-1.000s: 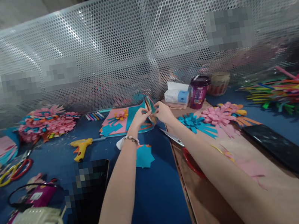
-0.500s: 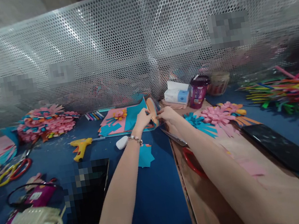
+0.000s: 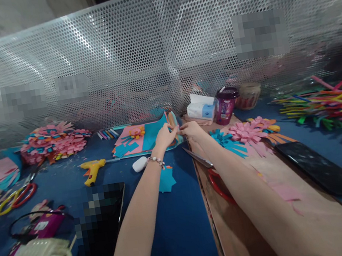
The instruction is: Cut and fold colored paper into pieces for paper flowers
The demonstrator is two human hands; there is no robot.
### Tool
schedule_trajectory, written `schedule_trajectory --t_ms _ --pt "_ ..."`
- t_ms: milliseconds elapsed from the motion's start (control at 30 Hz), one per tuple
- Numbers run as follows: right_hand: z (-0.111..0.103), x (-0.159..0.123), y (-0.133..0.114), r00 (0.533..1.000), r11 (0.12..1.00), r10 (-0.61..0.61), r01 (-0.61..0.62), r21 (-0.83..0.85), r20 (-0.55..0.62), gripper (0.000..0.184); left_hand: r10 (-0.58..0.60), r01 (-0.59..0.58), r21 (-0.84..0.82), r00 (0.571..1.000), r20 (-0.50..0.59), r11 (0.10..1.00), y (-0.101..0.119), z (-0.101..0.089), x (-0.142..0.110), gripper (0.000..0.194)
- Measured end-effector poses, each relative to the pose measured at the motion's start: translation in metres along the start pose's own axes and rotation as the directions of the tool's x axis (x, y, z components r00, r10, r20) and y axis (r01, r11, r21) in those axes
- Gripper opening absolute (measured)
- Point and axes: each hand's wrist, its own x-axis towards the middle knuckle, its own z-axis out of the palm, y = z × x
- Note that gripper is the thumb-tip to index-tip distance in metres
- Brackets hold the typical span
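A stack of coloured paper [image 3: 155,131], blue on top with pink and orange sheets, lies at the back middle of the table. Its right edge is lifted and curled, and clear plastic shows around it. My left hand [image 3: 166,136] has its fingers closed on the lifted sheets. From the right, my right hand [image 3: 192,129] meets the same edge with fingers pinched; what lies between them is too small to make out. Under my right forearm are red-handled scissors [image 3: 202,157]. An orange paper flower [image 3: 136,131] rests on the stack.
A yellow glue gun [image 3: 93,171], white case [image 3: 140,164] and dark tablet [image 3: 105,225] lie left. Right are paper flowers [image 3: 246,132], a black phone [image 3: 322,169], tissues [image 3: 201,109] and a purple cup [image 3: 226,104]. Perforated metal mesh [image 3: 133,56] stands behind.
The lifted paper edge has shifted, with the orange sheet now more covered and blue showing to its right. My left hand has moved slightly right, towards the right hand.
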Motion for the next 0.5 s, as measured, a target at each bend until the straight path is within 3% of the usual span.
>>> schedule_trajectory --t_ms 267,500 --pt "-0.0022 -0.0087 -0.0092 0.995 0.990 0.097 -0.095 0.102 -0.015 0.018 0.087 -0.078 -0.085 0.989 0.116 0.993 -0.0008 -0.0040 -0.0006 0.050" --pt "-0.0051 -0.0025 -0.0105 0.996 0.997 0.070 -0.068 0.025 -0.052 0.007 0.070 -0.043 -0.144 0.980 0.185 0.989 0.0017 -0.0070 -0.0014 0.038"
